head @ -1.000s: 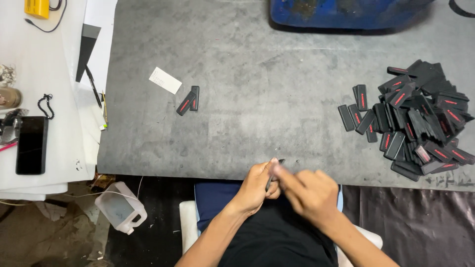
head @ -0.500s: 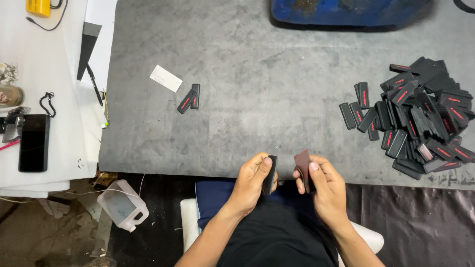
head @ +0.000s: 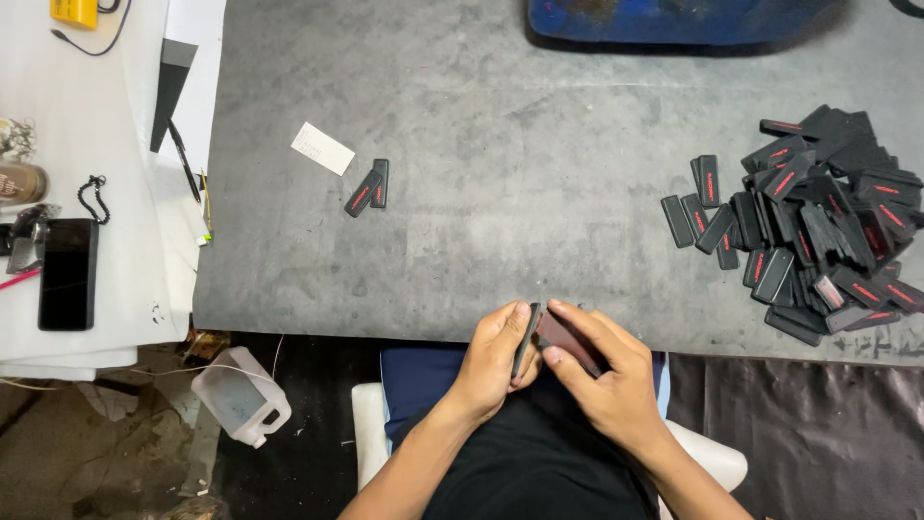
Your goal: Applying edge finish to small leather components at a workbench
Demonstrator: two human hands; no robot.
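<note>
Grey, scuffed felt-like work table (head: 539, 144), seen from above at its near edge, seated person below it. Item one: left hand (head: 496, 361), fingers curled shut around a thin dark flat piece (head: 526, 339), held on edge between thumb and fingertips. Item two: right hand (head: 602, 371), pinched closed on a second flat dark piece (head: 568, 342), thumb beneath and forefinger along the top; the two pieces meet edge to edge just over the table's rim, above the lap. Both wrists are bent inward, forearms rising from the bottom of the view and converging, palms turned toward each other. Risk, as a judgement: the pieces are held by narrow edges past the table's rim, so a slipped pinch would likely send one down into the lap or onto the floor; a skewed meeting of the edges could leave them misfitted. Item three: two finished-looking black tabs with red stripes (head: 368, 187), lying side by side well apart to the left, near a white slip of card (head: 322, 148). Item four: heap of similar black tabs (head: 818, 226), far right. Item five: blue tub (head: 674, 19), top edge. Item six: white side bench with dark phone (head: 67, 273), pen (head: 183, 159). Item seven: translucent plastic jug (head: 241, 395) on the floor.
</note>
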